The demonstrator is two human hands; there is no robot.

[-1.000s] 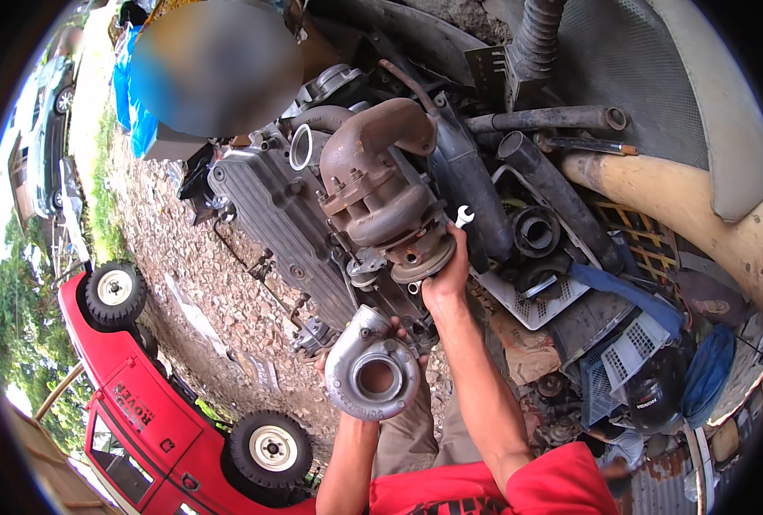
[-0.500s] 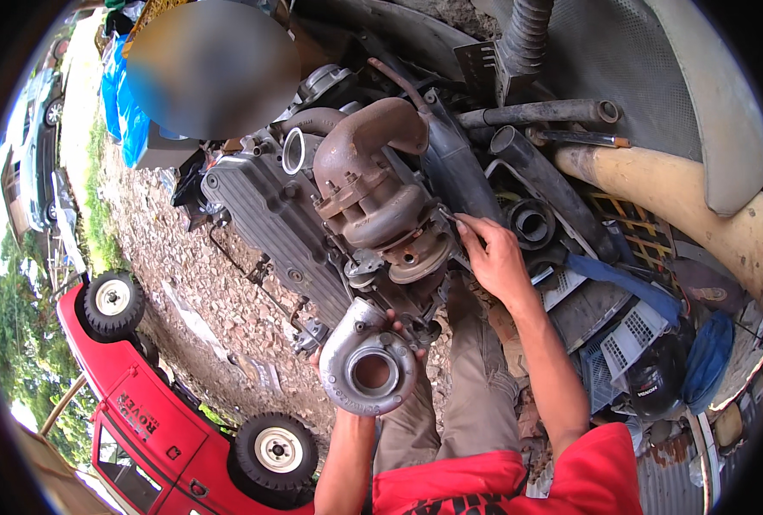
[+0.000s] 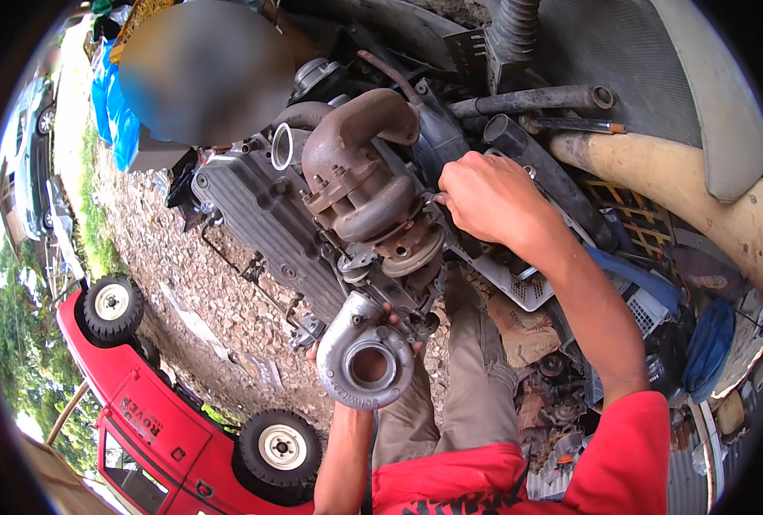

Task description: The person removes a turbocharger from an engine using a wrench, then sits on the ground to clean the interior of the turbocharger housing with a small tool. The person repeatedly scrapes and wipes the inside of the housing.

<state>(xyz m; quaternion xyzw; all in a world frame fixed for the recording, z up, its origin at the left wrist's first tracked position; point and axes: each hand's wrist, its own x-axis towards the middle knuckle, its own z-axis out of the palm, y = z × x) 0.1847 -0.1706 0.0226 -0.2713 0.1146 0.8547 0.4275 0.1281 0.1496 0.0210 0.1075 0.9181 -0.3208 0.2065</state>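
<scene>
My left hand (image 3: pixel 390 315), mostly hidden, grips a silver, snail-shaped turbocharger housing (image 3: pixel 338 360) low in the centre, its round opening facing up. Above it, a rusty turbocharger with an elbow pipe (image 3: pixel 360 210) sits against a dark engine with a ribbed valve cover (image 3: pixel 257 223). My right hand (image 3: pixel 484 197) is closed, back upward, at the right side of that turbocharger; what its fingers hold is mostly hidden. A loose-looking metal ring (image 3: pixel 283 146) stands at the upper left of the turbocharger.
Pipes (image 3: pixel 531 105), a tan curved panel (image 3: pixel 682 189), plastic crates (image 3: pixel 531 287) and assorted parts crowd the right side. A blue plastic sheet (image 3: pixel 106 107) is upper left. A red off-road vehicle (image 3: pixel 149 412) stands on gravel at left, a parked car (image 3: pixel 33 197) beyond.
My right hand has moved up from the turbocharger's lower flange to its upper right side; the wrench head seen earlier is now hidden. My left hand still holds the silver housing.
</scene>
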